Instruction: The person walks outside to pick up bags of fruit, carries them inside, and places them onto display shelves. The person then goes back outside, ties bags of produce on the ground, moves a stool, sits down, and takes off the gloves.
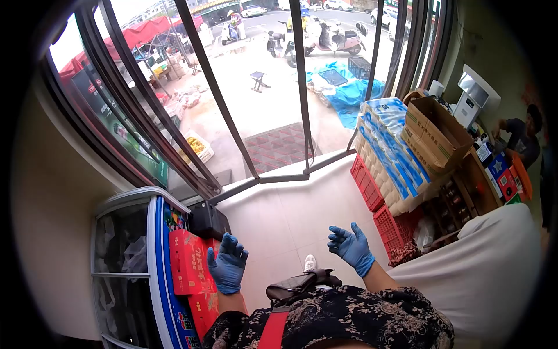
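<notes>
"While two blue-gloved hands hover, palms showing, before a shop's glass doorway [223, 87], what do they hold?"

"Nothing visible. Fingers up and loosely curled, the left hand [228, 269] is nearest the red boxes [190, 264], which stand just beside the display freezer [153, 247]; whether it touches them, one cannot tell. The right hand [353, 250], fingers spread and empty, is across the floor [276, 218] from the freezer, near the red crates [388, 230]."

"What could go wrong?"

"A careless swing of the left forearm [231, 302] might jolt the boxes, which look stacked, and shift one off another. Across from the freezer, an open carton [429, 136] sits atop wrapped packs [376, 152]; a knock to that pile could tip it."

"And the boxes themselves?"

"Bright red with pale, gold-looking lettering, their corners apparently square. One shows most of its printed face beside the freezer's blue edge; another, nearer the wearer, is partly hidden behind the forearm. Their contents are out of sight."
</notes>
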`<state>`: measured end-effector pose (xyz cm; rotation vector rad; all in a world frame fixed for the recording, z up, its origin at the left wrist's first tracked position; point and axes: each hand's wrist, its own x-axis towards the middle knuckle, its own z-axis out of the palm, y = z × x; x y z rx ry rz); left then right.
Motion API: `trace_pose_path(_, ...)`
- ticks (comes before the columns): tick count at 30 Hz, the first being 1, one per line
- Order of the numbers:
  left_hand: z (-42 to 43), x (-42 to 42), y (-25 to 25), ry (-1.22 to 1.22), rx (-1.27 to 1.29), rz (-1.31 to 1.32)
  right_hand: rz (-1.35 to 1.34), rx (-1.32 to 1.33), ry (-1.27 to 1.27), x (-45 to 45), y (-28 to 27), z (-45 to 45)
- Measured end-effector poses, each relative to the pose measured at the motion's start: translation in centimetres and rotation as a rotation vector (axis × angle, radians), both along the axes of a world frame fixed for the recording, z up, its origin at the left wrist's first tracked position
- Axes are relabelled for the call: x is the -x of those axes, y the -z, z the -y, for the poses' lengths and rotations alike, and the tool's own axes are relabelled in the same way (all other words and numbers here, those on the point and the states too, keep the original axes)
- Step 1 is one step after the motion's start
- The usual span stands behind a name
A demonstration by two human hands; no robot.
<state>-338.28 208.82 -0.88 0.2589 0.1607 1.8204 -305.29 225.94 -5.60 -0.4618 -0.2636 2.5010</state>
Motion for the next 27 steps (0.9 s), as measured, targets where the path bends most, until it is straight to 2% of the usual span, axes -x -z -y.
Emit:
trace_pose_path(2, -4.3, 0.9, 2.4, 0.009, 0.039, 0.017, 0.007, -0.045, 0.033, 2.3, 0.4, -6.9)
trace_pose_path(7, -12.4, 5.6, 0.6, -0.055, 0.089, -0.013, -0.021, -0.139, 0.005, 11.0, -3.9, -21.3)
trace_pose_path(11, -19.0, 7.7, 2.0, -0.084, 0.019, 0.037, -0.065, -0.205, -0.049, 17.0, -5.3, -28.8)
trace_pose_path(16, -32.3, 10.7, 3.8, 0.098, 0.072, 0.079, -0.04, -0.208, 0.038, 21.9, -4.2, -37.9)
trace_pose_path(17, -35.6, 11.7, 4.0, 0.143, 0.075, 0.079, -0.033, -0.295, 0.079, 22.9, -3.7, -40.3)
trace_pose_path(20, -45.4, 14.8, 3.9, 0.279, 0.065, 0.048, 0.167, -0.487, 0.3, 26.9, -1.6, -47.8)
trace_pose_path(23, -56.0, 17.2, 1.8, 0.429, 0.035, 0.07, 0.361, -0.456, 0.415, 32.8, -0.8, -54.9)
trace_pose_path(27, -67.9, 20.1, -1.1, 0.542, 0.023, -0.032, 0.539, -0.668, 0.445, 39.4, 1.0, -62.5)
